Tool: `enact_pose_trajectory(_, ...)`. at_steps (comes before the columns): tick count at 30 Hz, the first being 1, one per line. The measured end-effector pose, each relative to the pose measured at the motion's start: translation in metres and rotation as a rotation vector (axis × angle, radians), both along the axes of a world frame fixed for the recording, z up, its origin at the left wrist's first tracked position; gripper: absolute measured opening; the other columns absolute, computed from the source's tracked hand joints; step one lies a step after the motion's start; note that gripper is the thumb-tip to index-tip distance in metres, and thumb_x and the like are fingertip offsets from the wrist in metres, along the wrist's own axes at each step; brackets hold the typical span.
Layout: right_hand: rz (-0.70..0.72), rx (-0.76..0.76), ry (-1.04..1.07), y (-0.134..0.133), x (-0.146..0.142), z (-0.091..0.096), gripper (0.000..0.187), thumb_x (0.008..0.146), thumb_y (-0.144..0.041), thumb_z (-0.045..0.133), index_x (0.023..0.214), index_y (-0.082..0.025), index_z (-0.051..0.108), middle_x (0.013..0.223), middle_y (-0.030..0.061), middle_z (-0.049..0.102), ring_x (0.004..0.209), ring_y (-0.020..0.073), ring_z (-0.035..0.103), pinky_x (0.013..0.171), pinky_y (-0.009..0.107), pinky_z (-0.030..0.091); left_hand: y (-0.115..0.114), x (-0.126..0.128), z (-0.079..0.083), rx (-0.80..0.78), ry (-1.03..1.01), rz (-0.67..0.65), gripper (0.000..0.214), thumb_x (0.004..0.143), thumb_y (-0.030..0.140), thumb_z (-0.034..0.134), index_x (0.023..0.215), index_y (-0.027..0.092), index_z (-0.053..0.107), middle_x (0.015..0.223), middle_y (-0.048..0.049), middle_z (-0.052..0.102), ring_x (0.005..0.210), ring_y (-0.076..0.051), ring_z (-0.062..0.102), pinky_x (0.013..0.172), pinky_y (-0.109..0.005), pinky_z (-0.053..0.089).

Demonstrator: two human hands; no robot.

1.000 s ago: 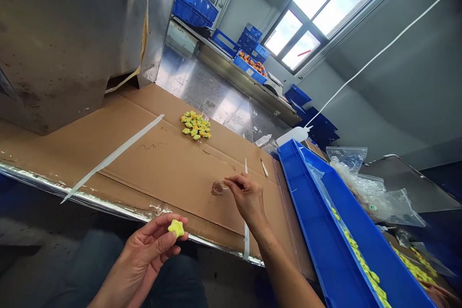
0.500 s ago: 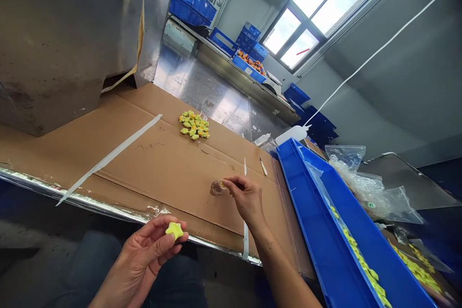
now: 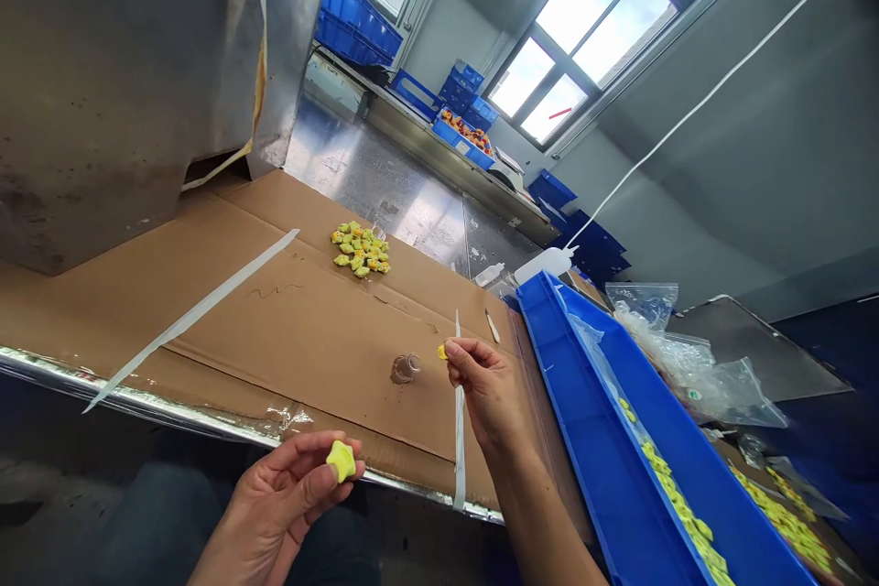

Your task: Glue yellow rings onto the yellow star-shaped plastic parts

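Pinching a pale yellow star-shaped piece (image 3: 341,461) between the thumb and fingers of the left hand (image 3: 285,494), with the grip closed upon it, at the near edge of the cardboard-covered bench (image 3: 295,348). Pinching a smaller, deeper yellow piece (image 3: 441,352) with the right hand (image 3: 487,385), in a grip pressed together at the tips of thumb and forefinger, above the cardboard. Holding the two pieces well apart, with a small clear cup (image 3: 407,367) standing just left of the right hand, not touching it, and a dark smear beside the cup.

Showing, toward the far edge of the bench, a pile of yellow-green figures (image 3: 361,249) with orange spots. Showing also a slim white-handled tool (image 3: 493,326) beyond the right hand, and strips of white tape (image 3: 199,316) across the cardboard to left and right.

Bordered on the right by a long blue tray (image 3: 577,412) with yellow pieces (image 3: 677,494) inside. Backed by a white squeeze bottle (image 3: 546,264) at the far end of the tray, near a smaller bottle (image 3: 489,274). Flanked on the left by a large metal housing (image 3: 137,64).
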State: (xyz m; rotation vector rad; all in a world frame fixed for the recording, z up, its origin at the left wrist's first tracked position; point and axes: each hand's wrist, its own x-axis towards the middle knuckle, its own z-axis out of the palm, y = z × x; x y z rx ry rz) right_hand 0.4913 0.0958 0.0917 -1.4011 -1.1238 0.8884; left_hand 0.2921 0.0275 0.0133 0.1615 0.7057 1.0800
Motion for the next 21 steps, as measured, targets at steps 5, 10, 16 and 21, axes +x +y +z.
enact_pose_trajectory(5,0.068,-0.059,0.106,-0.035,-0.031,0.016,0.011,0.071,-0.026,0.075,0.072,-0.017,0.070,0.059,-0.0021,0.058,0.050,0.0077,0.043,0.049,0.021,0.033,-0.001,0.002,0.015,-0.047,-0.094,-0.014,0.028,0.052,0.017,0.085,0.078,0.016,0.074,0.082,-0.0101,0.077,0.071,-0.018,0.071,0.062,-0.019,0.057)
enact_pose_trajectory(10,0.205,-0.184,0.226,-0.064,-0.063,0.017,0.013,0.068,-0.026,0.078,0.070,-0.016,0.070,0.062,-0.0018,0.057,0.050,0.0077,0.048,0.049,0.020,0.038,-0.007,0.002,0.025,-0.062,-0.140,-0.009,0.031,0.047,0.021,0.088,0.075,0.015,0.075,0.074,-0.0077,0.077,0.059,-0.016,0.069,0.050,-0.016,0.055)
enact_pose_trajectory(16,0.272,-0.229,0.180,-0.071,-0.076,0.020,0.013,0.071,-0.029,0.076,0.070,-0.016,0.071,0.062,-0.0015,0.054,0.053,0.0081,0.049,0.050,0.020,0.039,-0.011,0.001,0.028,-0.065,-0.136,0.006,0.034,0.043,0.019,0.089,0.074,0.017,0.075,0.073,-0.0026,0.077,0.065,-0.015,0.070,0.055,-0.016,0.056)
enact_pose_trajectory(21,0.281,-0.162,0.043,-0.075,-0.076,0.022,0.008,0.073,-0.027,0.074,0.073,-0.019,0.073,0.065,-0.0007,0.055,0.058,0.0101,0.050,0.054,0.022,0.040,-0.011,0.003,0.024,0.018,-0.146,0.053,0.033,0.041,0.018,0.089,0.071,0.019,0.075,0.071,-0.0016,0.077,0.064,-0.014,0.069,0.058,-0.015,0.055)
